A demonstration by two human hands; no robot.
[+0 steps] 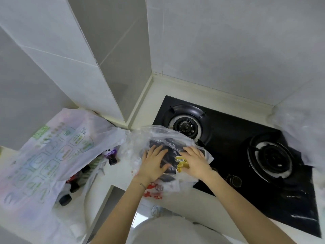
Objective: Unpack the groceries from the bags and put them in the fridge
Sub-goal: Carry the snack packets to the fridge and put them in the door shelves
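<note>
Fingers (153, 150) of left hand (154, 163) lay spread, straight, pressed flat on dark packet (169, 155). Right hand (196, 162) rested over packet's right end, thumb by yellow label (182, 163); grip or mere touch, could not tell. Packet lay flat under both sets of fingertips inside clear plastic bag (158, 136); long axis seemed to run left-right, creased plastic blurred it. Left of fingers: one printed bag (44, 155), four dark-capped bottles seen, one purple-labelled bottle (110, 155) nearest. Beyond and right of fingertips: black gas hob (228, 131), two burners. White counter (175, 88), pale tiled walls.
</note>
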